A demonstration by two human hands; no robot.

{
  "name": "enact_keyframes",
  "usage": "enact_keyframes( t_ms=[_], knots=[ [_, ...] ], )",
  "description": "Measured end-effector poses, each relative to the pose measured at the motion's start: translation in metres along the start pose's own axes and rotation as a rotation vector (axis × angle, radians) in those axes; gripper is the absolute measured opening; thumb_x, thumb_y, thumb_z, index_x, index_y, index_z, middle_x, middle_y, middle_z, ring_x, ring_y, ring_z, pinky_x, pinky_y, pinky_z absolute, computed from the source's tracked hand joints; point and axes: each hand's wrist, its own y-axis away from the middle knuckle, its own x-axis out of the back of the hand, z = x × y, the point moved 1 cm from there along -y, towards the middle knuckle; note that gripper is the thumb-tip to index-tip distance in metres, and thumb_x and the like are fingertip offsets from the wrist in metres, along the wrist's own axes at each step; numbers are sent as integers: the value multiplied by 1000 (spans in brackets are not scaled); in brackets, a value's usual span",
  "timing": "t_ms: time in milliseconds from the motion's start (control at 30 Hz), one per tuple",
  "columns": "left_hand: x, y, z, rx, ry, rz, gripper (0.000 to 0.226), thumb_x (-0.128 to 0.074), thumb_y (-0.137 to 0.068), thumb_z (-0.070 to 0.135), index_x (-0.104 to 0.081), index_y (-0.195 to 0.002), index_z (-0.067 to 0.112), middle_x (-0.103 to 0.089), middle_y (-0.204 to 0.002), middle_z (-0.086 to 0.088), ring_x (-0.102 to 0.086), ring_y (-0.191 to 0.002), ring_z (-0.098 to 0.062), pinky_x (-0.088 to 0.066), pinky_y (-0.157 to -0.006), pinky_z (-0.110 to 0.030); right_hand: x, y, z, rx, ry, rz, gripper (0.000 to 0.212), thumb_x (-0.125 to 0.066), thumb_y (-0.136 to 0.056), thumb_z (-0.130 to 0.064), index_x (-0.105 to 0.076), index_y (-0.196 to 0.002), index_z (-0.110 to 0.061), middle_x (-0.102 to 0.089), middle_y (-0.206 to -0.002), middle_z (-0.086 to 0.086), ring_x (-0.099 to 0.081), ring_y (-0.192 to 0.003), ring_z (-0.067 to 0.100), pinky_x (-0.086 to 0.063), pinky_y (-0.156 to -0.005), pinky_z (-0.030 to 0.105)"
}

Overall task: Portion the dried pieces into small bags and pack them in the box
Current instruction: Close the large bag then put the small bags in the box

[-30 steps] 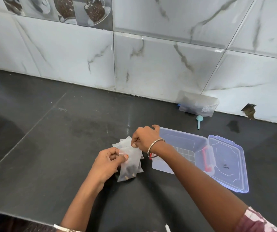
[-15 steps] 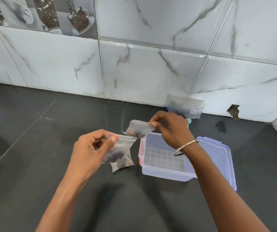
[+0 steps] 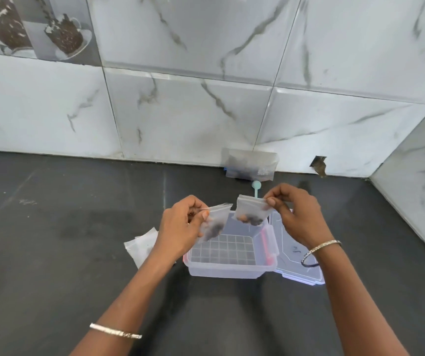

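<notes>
The box (image 3: 227, 268) at centre is smooth, translucent plastic with a moulded grid floor. Its lid (image 3: 291, 263), to the right, is the same clear plastic. The left bag (image 3: 214, 222) and right bag (image 3: 250, 209) above it are thin, frosted plastic film. The counter (image 3: 52, 253) is dark, matt stone with dull smears. The wall tiles (image 3: 193, 111) are glossy, marble-veined ceramic. The lower bangle (image 3: 115, 332) and right bangle (image 3: 320, 246) look like shiny metal.

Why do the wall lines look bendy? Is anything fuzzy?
Head view: the wide lens curves the tile lines; the left bag in the left hand and the right bag in the right hand look slightly smeared; soft arm shadows lie on the counter.
</notes>
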Motion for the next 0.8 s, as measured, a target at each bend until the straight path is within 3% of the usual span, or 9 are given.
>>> enact_keyframes(
  t_ms=[100, 300, 400, 533, 800],
  knots=[
    [-10, -4, -6, 12, -103, -31, 12, -71, -93, 17, -70, -85, 26, -74, -76, 11, -70, -71, -15, -62, -73, -46, -9, 6, 9, -15, 25, -50, 17, -64, -92, -21, -63, -80, -32, -69, -80, -22, -65, -90, 5, -46, -92, 51],
    [-17, -4, -12, -21, -397, 62, 3, -81, -85, 31, -81, -87, 30, -60, -105, 11, -46, -108, -14, -41, -81, -28, -31, 11, 29, -51, -10, -114, 28, -66, -91, -23, -58, -73, -43, -68, -85, -18, -63, -92, 11, -46, -90, 55],
    [-16, -5, -18, 9, -449, 96, 4, -83, -82, 35, -81, -86, 34, -56, -124, 8, -39, -122, -20, -44, -94, -41, -39, 14, 33, -72, 17, -111, 24, -68, -88, -22, -61, -74, -40, -60, -106, -10, -55, -108, 17, -43, -94, 53],
    [-12, -5, -22, 72, -386, 84, 4, -82, -82, 34, -79, -85, 36, -48, -147, 7, -29, -141, -24, -35, -104, -49, -41, 15, 36, -107, 70, -136, 13, -71, -87, -25, -68, -78, -34, -51, -137, -6, -42, -131, 20, -37, -100, 55],
    [-11, -13, -32, 120, -220, 60, 9, -82, -82, 31, -78, -83, 39, -52, -145, 4, -32, -141, -25, -41, -108, -54, -44, 6, 36, -126, 92, -161, 11, -73, -86, -26, -68, -77, -31, -49, -144, -3, -40, -135, 22, -36, -103, 54]
  ],
)
